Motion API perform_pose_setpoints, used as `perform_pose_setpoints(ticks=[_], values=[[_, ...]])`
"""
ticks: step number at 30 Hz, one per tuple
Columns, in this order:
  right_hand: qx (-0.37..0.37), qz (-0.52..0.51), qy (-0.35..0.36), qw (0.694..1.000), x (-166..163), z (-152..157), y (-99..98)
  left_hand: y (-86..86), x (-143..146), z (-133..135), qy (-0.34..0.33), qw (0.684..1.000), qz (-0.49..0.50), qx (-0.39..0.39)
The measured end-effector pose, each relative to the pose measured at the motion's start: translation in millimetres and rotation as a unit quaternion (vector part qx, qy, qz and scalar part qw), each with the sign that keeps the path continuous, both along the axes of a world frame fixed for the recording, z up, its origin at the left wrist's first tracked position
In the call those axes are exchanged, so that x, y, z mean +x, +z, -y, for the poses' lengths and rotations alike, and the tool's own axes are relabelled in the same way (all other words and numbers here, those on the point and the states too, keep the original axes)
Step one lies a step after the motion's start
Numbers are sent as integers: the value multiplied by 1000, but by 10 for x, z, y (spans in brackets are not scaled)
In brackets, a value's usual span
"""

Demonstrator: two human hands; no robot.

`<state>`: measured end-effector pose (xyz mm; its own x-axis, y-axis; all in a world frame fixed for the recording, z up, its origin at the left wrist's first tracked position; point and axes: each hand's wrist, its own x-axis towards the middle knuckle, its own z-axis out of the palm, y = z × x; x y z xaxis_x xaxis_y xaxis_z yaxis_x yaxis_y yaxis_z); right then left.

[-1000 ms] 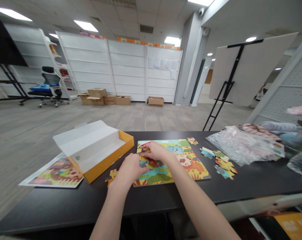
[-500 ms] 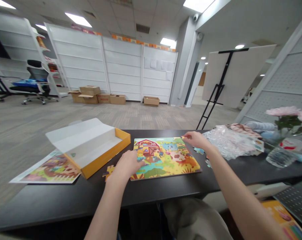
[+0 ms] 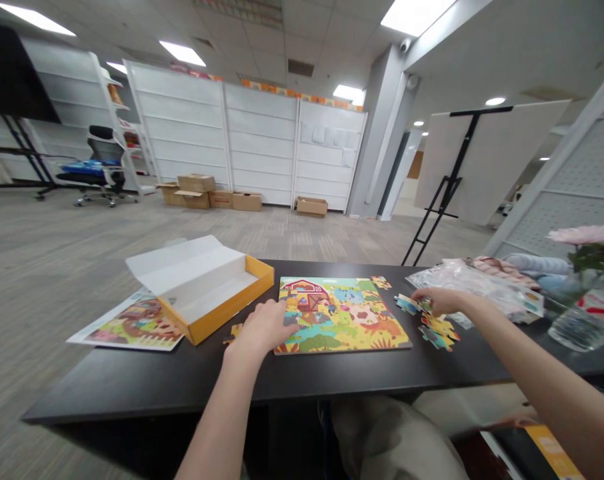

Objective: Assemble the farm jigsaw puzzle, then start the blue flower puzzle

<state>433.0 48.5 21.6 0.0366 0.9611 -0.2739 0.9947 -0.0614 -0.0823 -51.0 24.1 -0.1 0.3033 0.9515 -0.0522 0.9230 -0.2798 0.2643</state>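
A farm-scene jigsaw puzzle (image 3: 342, 317) with a red barn lies on the dark table. My left hand (image 3: 269, 325) rests on its left edge, fingers stretched out and holding nothing. My right hand (image 3: 442, 301) is over the loose puzzle pieces (image 3: 439, 331) to the right, fingertips pinched on one of them, mostly hidden by the fingers. Another loose piece (image 3: 407, 304), partly blue, lies just left of that hand. A single orange-yellow piece (image 3: 381, 283) sits beside the puzzle's upper right corner. More yellow pieces (image 3: 233, 333) show partly behind my left wrist.
An open yellow box (image 3: 222, 309) with a white inside stands left of the puzzle, over a printed picture sheet (image 3: 132, 327). Crumpled clear plastic (image 3: 475, 287) lies at the right, near a glass vase (image 3: 579, 327) with pink flowers. The table's front edge (image 3: 332, 398) is close to my lap.
My right hand has moved from the puzzle's upper right corner to the loose pieces at the right, leaving a piece by that corner. My left hand stays at the left edge. The view has shifted left.
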Motion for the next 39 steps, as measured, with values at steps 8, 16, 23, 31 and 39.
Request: perform_pose_setpoints(ticks=[8, 16, 23, 31, 39], values=[[41, 39, -2, 998, 87, 40, 199, 97, -72, 40, -1, 1000, -3, 1], [61, -188, 33, 980, -282, 133, 716, 195, -97, 90, -24, 997, 75, 19], [7, -410, 105, 906, -1522, 71, 769, 174, -28, 97, -43, 978, 200, 41], [65, -413, 238, 877, -2603, -573, 486, 165, -26, 119, -8, 987, 151, 48], [60, -334, 202, 919, -3051, -1231, 85, 226, -34, 235, 7, 999, 30, -26]])
